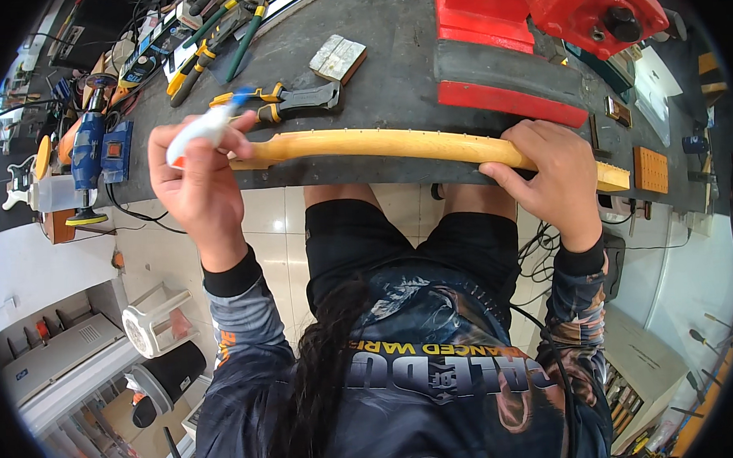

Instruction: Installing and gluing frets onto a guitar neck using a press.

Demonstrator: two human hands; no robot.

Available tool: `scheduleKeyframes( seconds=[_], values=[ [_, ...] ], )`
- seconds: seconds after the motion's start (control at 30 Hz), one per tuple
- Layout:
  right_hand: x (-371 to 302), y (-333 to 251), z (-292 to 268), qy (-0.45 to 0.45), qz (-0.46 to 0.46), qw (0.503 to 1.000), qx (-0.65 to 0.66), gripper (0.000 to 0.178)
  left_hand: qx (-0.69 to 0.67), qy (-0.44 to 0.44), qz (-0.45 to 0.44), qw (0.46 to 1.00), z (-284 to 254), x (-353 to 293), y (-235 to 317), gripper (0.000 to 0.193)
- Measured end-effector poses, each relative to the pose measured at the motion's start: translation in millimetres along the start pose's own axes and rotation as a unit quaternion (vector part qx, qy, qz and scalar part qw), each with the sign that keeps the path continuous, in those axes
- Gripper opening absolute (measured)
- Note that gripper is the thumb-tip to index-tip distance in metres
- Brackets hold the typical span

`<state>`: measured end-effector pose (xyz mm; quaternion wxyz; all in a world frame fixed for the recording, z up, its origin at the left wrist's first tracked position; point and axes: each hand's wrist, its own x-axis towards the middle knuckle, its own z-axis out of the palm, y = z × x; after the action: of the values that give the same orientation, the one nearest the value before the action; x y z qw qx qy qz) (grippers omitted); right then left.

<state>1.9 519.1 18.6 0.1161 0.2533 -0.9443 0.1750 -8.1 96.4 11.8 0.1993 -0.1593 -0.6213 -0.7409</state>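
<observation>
A pale wooden guitar neck (pixel 387 142) lies on its side along the front edge of the dark bench, small fret ends showing along its far edge. My right hand (pixel 553 174) is closed around the neck near its right end, thumb on the near side. My left hand (pixel 202 175) grips a small white squeeze bottle (pixel 198 136) with a blue tip, raised over the neck's left end; the tip is smeared by motion. Behind that hand, yellow-and-black handled pliers (pixel 298 101) lie on the bench.
A red vise-like machine (pixel 524 71) stands at the far right. A small metal-topped block (pixel 338 59) sits mid-bench. Several hand tools (pixel 216 50) and a blue rotary tool (pixel 88 152) crowd the left. A wooden block with dots (pixel 651 170) is beside the neck's right end.
</observation>
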Motion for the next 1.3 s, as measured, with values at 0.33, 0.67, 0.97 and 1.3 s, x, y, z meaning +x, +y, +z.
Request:
scheduleKeyframes(
  seconds=[0.33, 0.67, 0.97, 1.3],
  values=[
    [-8, -7, 0, 0.011, 0.005, 1.000, 0.007, 0.037, 0.093, 0.201, -0.017, 0.975, -33, -7, -1, 0.028],
    [-10, -9, -1, 0.002, -0.003, 1.000, -0.003, 0.037, 0.191, 0.228, -0.016, 0.954, -29, -13, -4, 0.038],
    [-20, -24, -19, -0.029, 0.050, 0.996, 0.065, 0.040, 0.237, 0.260, 0.024, 0.936, -35, -27, -12, 0.035],
    [16, 9, -35, -0.282, 0.062, 0.939, 0.189, 0.048, 0.264, 0.264, 0.049, 0.926, -30, -38, -18, 0.032]
  ],
)
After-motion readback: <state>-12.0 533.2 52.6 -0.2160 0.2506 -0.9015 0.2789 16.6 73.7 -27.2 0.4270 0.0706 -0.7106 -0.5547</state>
